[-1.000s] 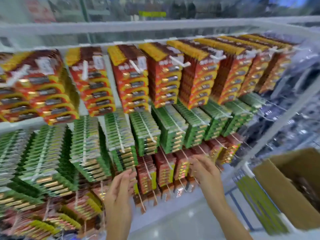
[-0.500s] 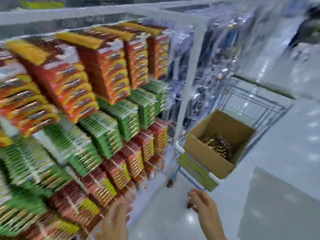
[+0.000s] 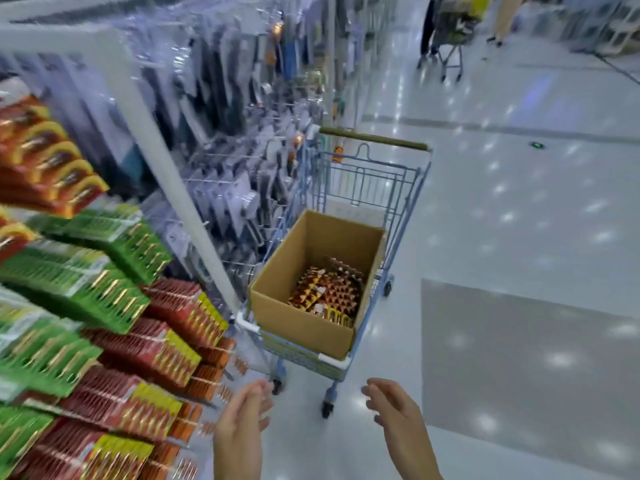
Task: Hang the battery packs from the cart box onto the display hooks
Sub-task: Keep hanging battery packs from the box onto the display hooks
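Observation:
An open cardboard box point(image 3: 301, 325) sits in a blue shopping cart point(image 3: 388, 174) in the middle of the view. Red and gold battery packs point(image 3: 325, 292) lie in a pile at the bottom of the box. Hanging rows of red, green and orange battery packs point(image 3: 114, 299) fill the display hooks on the left. My left hand point(image 3: 242, 420) and my right hand point(image 3: 394, 410) are both empty, with relaxed fingers, held low in front of the cart's near end.
A white upright post point(image 3: 166, 161) borders the battery display, with clear-packaged goods point(image 3: 235, 188) hanging beyond it. Shiny floor point(image 3: 519, 237) stretches to the right. Far up the aisle stand another cart point(image 3: 450, 39) and people's legs.
The view has swung right from the battery display to the cart and box. Both hands left the hanging packs and now hover empty, low in front of the cart.

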A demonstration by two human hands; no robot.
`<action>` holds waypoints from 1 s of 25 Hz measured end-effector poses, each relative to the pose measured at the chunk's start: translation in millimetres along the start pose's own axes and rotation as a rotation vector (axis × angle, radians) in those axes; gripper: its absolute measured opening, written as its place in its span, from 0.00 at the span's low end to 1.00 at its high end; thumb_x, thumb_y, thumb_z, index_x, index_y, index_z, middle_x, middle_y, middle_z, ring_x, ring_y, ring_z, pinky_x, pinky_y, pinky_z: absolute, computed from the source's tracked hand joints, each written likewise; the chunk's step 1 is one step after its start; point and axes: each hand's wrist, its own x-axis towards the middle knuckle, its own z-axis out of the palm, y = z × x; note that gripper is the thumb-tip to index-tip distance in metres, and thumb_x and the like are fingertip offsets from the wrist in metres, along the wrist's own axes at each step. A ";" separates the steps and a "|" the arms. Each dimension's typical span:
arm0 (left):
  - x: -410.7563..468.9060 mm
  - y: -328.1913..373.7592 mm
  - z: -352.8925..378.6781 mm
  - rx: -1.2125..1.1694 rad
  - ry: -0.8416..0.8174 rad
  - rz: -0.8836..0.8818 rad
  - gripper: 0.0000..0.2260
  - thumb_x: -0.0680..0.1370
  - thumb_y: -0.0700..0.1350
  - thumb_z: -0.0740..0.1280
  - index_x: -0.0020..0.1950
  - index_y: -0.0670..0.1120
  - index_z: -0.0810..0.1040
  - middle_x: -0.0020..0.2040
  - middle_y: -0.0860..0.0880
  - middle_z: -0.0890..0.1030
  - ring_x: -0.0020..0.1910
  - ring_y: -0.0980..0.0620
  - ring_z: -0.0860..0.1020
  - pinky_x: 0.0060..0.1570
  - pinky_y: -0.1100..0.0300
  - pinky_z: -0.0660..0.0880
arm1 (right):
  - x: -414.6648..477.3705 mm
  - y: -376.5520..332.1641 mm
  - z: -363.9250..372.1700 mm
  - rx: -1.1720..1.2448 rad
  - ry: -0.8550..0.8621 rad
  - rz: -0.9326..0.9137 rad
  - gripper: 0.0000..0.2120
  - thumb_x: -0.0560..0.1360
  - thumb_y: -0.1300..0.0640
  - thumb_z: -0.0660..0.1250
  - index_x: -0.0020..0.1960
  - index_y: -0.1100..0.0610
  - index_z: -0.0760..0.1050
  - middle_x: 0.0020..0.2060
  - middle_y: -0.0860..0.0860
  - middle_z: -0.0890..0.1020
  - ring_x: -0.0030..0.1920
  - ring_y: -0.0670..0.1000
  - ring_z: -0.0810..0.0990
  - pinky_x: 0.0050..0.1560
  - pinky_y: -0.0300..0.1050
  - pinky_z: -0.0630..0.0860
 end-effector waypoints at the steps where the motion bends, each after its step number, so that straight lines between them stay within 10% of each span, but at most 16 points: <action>1: 3.6 5.0 12.7 0.017 -0.027 0.001 0.09 0.86 0.43 0.62 0.53 0.45 0.82 0.50 0.49 0.86 0.50 0.45 0.82 0.51 0.49 0.75 | 8.0 -0.9 -7.8 0.015 0.028 0.025 0.03 0.78 0.52 0.72 0.48 0.50 0.83 0.43 0.46 0.88 0.50 0.51 0.85 0.57 0.51 0.77; 16: 189.8 78.5 118.7 0.168 -0.209 -0.090 0.10 0.86 0.46 0.61 0.57 0.49 0.83 0.54 0.51 0.86 0.54 0.48 0.83 0.59 0.46 0.78 | 162.1 -97.0 36.2 0.039 0.226 0.131 0.04 0.80 0.54 0.69 0.50 0.53 0.82 0.47 0.52 0.86 0.53 0.55 0.83 0.54 0.51 0.77; 25: 301.6 87.6 153.2 0.240 -0.204 -0.120 0.10 0.86 0.47 0.61 0.57 0.51 0.83 0.54 0.52 0.86 0.54 0.49 0.84 0.52 0.52 0.79 | 258.9 -145.1 89.6 -0.054 0.113 0.196 0.04 0.81 0.55 0.68 0.52 0.51 0.82 0.49 0.50 0.85 0.51 0.48 0.83 0.42 0.35 0.75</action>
